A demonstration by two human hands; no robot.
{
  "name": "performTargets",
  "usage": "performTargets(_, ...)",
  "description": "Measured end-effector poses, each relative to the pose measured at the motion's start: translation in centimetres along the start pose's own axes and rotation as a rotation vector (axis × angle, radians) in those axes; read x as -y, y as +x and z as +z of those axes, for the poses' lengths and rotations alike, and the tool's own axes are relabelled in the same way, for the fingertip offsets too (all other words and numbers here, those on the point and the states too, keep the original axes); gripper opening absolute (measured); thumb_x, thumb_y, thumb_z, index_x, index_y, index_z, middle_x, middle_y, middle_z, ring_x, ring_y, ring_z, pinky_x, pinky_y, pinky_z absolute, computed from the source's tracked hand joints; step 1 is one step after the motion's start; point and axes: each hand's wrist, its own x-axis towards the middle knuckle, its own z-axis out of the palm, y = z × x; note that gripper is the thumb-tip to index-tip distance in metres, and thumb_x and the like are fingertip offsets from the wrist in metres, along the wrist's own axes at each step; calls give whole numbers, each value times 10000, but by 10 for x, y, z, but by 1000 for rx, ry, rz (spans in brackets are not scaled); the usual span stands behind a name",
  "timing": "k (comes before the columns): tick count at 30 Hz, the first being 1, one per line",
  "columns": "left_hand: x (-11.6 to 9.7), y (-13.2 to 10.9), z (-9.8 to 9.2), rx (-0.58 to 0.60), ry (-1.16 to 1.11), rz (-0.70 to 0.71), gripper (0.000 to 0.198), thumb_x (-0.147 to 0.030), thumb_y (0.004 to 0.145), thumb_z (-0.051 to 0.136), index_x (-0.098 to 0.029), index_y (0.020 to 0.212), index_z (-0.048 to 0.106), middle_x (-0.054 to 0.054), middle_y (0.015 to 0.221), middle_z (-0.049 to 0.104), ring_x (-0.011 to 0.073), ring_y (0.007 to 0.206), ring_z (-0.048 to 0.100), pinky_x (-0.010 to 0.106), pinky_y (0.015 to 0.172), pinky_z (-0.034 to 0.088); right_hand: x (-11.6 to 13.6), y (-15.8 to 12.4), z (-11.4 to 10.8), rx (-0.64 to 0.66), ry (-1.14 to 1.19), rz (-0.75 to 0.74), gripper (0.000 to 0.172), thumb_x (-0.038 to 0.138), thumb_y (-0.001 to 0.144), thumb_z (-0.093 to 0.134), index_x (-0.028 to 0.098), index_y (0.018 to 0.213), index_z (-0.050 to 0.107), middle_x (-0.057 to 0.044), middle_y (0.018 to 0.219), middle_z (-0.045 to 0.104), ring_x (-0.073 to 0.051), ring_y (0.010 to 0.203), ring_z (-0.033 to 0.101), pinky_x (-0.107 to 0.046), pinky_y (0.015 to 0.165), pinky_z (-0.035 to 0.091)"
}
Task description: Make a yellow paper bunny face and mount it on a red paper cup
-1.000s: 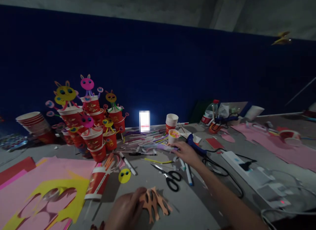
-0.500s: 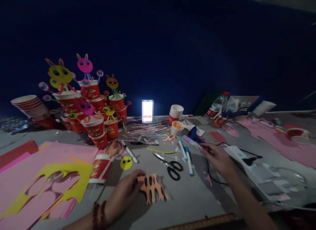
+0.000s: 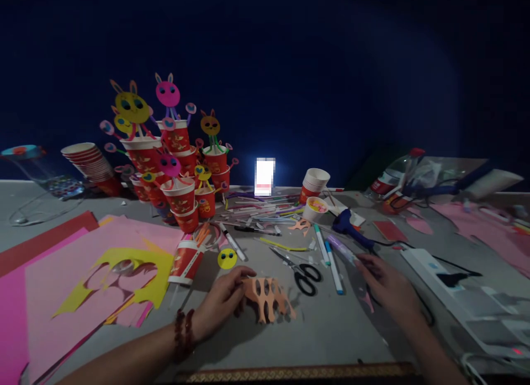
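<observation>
My left hand (image 3: 227,294), with dark red bead bracelets at the wrist, pinches the left edge of an orange sheet of paper (image 3: 267,302) with oval holes cut out. The sheet is tilted just above the table. At the right, my right hand (image 3: 385,285) has its fingers closed on the near end of a slim purple marker-like pen (image 3: 342,247); its exact kind is unclear. Black-handled scissors (image 3: 305,277) lie between the hands. A blue-capped marker (image 3: 334,266) and a teal marker (image 3: 322,245) rest beside the purple pen. A round yellow paper face (image 3: 227,258) lies beyond my left hand.
Red paper cups with paper bunny figures (image 3: 178,192) stand at the left behind pink and yellow paper (image 3: 165,263). A blue glue gun (image 3: 351,228), a small tub (image 3: 315,209) and a bottle (image 3: 389,178) are farther back. A white power strip (image 3: 439,291) with cables lies right.
The view has turned left, so things appear farther right. My right hand has drawn the purple pen slightly nearer to me. My left hand still holds the orange paper.
</observation>
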Motion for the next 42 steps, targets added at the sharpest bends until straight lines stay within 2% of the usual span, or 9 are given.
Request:
performTargets(7, -2, 2, 1, 11, -28, 13, 210, -298, 923, 479, -161, 1064, 552, -50, 574, 546, 102, 471, 506, 192, 480, 393, 40, -4, -8, -71, -55, -198, 379, 526, 862, 471, 220, 958, 673, -149, 1054, 701, -357, 1002, 640, -506, 916, 474)
performTargets(9, -3, 2, 2, 18, -45, 12, 206, -330, 928, 483, -162, 1022, 556, -46, 574, 551, 103, 470, 512, 194, 478, 401, 65, -15, -4, 60, 88, -151, 351, 515, 869, 517, 249, 1045, 662, -111, 1089, 695, -302, 916, 662, -447, 833, 525)
performTargets(13, -5, 3, 4, -3, -100, 21, 246, -400, 934, 492, -165, 978, 548, -32, 622, 580, 99, 480, 531, 200, 488, 437, 122, -44, 21, 550, 460, -134, 457, 442, 849, 640, 298, 1274, 556, -62, 1119, 690, -235, 916, 670, -335, 779, 558)
performTargets(15, -5, 3, 5, -2, -125, 17, 255, -414, 931, 498, -168, 975, 542, -29, 635, 591, 99, 480, 543, 199, 483, 448, 144, -53, 37, 619, 557, -125, 533, 413, 804, 704, 301, 1298, 538, -54, 1091, 691, -244, 963, 660, -334, 807, 550)
performTargets(18, -3, 1, 6, 24, -127, 6, 228, -388, 922, 511, -170, 982, 538, -31, 623, 596, 105, 470, 557, 198, 468, 455, 163, -56, 54, 666, 718, -74, 436, 394, 843, 656, 278, 1253, 560, -41, 965, 694, -229, 879, 660, -323, 754, 542)
performTargets(22, -3, -1, 7, 45, -118, 8, 170, -323, 914, 497, -169, 978, 531, -30, 622, 604, 97, 447, 551, 193, 456, 454, 166, -50, 58, 677, 862, -7, 323, 402, 871, 606, 233, 1147, 589, -33, 875, 658, -199, 791, 631, -287, 669, 515)
performTargets(30, 2, 1, 6, 58, -143, 27, 215, -359, 945, 471, -173, 1042, 519, 23, 795, 674, 69, 435, 557, 172, 429, 422, 159, -40, 54, 610, 945, 123, 368, 472, 827, 652, 234, 1101, 597, -12, 812, 595, -155, 683, 560, -243, 571, 487)
performTargets(36, 3, 1, 9, 76, -65, -28, 165, -323, 914, 510, -173, 957, 565, 64, 888, 726, 89, 456, 608, 188, 450, 456, 160, -35, 50, 624, 962, 107, 374, 472, 819, 661, 240, 1107, 607, -14, 802, 590, -152, 666, 548, -243, 564, 487)
performTargets(42, -7, -3, 9, 117, 133, -55, 196, -310, 891, 546, -159, 830, 656, 22, 735, 680, 94, 482, 591, 183, 492, 439, 160, -26, 45, 603, 906, 48, 344, 465, 826, 644, 239, 1084, 616, -25, 845, 614, -172, 739, 571, -256, 603, 500)
